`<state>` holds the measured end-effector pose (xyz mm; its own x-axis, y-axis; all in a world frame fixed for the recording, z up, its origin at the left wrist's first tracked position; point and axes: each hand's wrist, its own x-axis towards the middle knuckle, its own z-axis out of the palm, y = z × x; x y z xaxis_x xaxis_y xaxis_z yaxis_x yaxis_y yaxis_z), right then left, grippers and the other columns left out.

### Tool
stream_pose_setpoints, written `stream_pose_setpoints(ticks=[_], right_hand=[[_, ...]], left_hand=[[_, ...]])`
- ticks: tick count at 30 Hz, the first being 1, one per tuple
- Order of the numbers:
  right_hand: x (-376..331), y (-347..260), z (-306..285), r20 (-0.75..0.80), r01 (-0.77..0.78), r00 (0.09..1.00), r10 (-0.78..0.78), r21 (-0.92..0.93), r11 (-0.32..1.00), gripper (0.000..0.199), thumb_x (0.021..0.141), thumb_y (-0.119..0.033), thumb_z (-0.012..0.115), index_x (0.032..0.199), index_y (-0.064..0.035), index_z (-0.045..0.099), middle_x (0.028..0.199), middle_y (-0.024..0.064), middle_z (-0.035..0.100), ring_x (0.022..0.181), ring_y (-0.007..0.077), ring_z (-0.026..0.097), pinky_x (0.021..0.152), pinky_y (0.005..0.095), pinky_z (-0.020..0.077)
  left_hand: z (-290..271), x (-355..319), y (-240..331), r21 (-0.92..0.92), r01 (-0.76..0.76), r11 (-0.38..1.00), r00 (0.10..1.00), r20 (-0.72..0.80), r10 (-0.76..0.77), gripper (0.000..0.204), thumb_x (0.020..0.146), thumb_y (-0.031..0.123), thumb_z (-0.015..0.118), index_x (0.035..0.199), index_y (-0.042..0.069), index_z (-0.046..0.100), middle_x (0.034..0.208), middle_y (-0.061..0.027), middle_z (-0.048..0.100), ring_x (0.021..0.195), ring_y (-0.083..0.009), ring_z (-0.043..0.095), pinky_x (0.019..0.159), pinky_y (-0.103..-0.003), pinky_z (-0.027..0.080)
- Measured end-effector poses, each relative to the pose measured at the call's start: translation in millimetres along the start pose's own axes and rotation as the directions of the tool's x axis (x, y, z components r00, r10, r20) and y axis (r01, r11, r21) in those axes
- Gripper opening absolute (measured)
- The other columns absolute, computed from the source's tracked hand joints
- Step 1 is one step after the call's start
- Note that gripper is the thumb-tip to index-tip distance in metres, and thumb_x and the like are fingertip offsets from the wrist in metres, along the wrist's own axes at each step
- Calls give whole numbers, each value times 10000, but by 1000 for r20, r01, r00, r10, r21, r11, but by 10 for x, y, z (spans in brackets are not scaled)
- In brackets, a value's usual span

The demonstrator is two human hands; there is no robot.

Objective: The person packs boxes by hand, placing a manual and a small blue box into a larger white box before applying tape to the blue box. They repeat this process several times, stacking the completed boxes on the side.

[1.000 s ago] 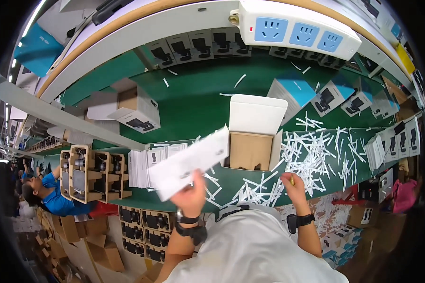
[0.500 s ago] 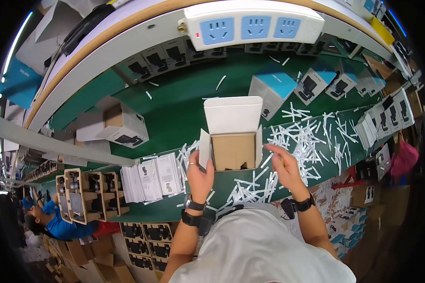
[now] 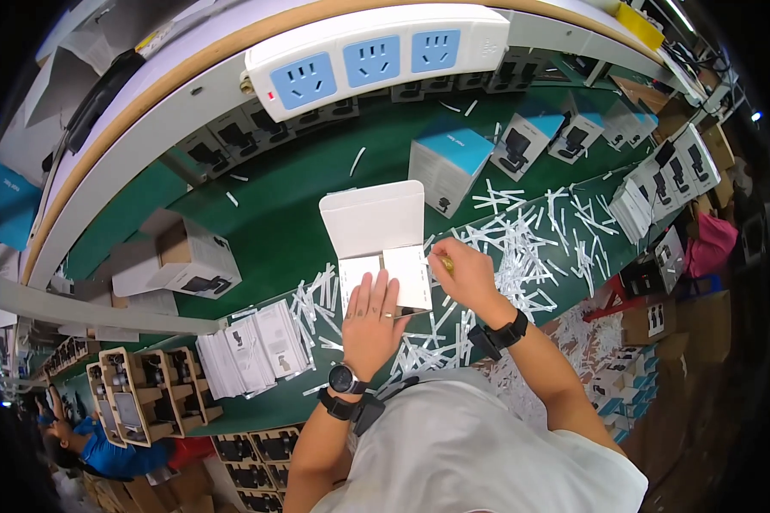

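box sits on the green table right in front of the person, lid flap standing open at the back, a white sheet laid flat across its mouth. left hand lies flat on that sheet, fingers stretched out and together, palm down, gripping nothing. right hand is at the box's right edge, fingers curled around something small and yellowish; what it is cannot be told. each wrist has a dark watch.

white paper strips are scattered thick around the box, heaviest on the right, some touching the box sides and lying under the right hand. to the left, near the table edge, is a stack of white leaflets. further left is an open carton on its side. behind the box stands a blue-topped box, with more small boxes in rows beyond it. farthest off, a white power strip with blue sockets hangs on the shelf rail. another person in blue is at lower left.
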<state>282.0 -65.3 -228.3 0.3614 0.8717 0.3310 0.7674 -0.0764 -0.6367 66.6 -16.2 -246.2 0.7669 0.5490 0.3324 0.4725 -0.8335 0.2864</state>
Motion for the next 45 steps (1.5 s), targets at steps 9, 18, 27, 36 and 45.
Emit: stream_pose_setpoints(ticks=[9,18,27,36,45], right_hand=[[-9,55,20,-41,-5,999,2,-52,999,140,875,-196,691,920,-71,644,826,100,687,727,317,676,624,381,527],[-5,-74,124,-20,9,1000,-9,1,1000,153,841,-205,731,842,-81,643,804,98,649,696,302,667,590,364,518],[353,-631,794,126,289,952,-281,-57,956,255,792,-316,748,838,-105,612,814,73,552,625,296,609,527,404,500],[412,-641,472,221,91,925,-308,661,745,227,858,-215,761,848,-59,597,915,60,645,738,180,655,666,299,517],[957,170,-227,482,-616,785,389,673,410,256,986,-282,510,993,-71,654,937,34,665,806,122,621,706,282,492]], left_hand=[[1,-18,43,-7,-11,1000,1000,-25,11,713,791,254,753,1410,23,485,1474,-175,451,1370,-395,407,1108,-491,360],[-21,12,30,-4,-22,1000,1000,-14,22,699,782,242,752,1384,-5,496,1463,-187,460,1360,-386,426,1107,-491,364],[197,-62,102,-22,14,1000,994,-106,-16,360,818,228,731,1090,0,668,1154,-162,641,1153,-345,591,1037,-459,442],[53,-94,34,-112,43,993,999,27,-40,480,788,209,734,1222,34,629,1206,-154,620,1143,-320,586,971,-446,477],[-336,117,-112,-363,-128,923,984,67,162,654,789,369,745,1326,37,575,1385,-146,551,1303,-338,502,1097,-440,385]])
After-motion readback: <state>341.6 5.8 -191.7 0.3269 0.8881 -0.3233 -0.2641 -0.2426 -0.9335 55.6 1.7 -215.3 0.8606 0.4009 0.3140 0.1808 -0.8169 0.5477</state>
